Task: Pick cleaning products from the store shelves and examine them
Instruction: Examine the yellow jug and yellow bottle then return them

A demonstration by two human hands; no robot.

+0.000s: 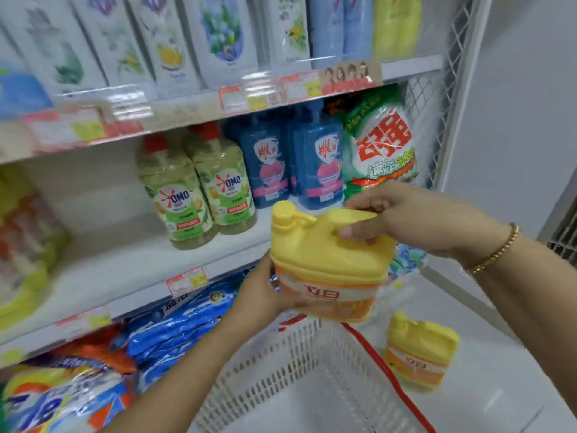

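A yellow pump bottle of dish detergent (324, 260) with an orange label is held in front of the shelves, above a white basket. My right hand (415, 217) grips its handle from above. My left hand (262, 292) supports the bottle's lower left side by the label. A second, identical yellow bottle (420, 348) stands on the floor at the lower right. On the middle shelf stand two green OMO bottles (193, 185), two blue pump bottles (296, 164) and a green and white powder bag (382, 145).
A white plastic basket (281, 370) with a red handle sits below the held bottle. Blue and orange detergent bags (175, 323) fill the lowest shelf. Refill pouches (175, 39) line the top shelf. A white mesh shelf end (449, 98) and wall stand at right.
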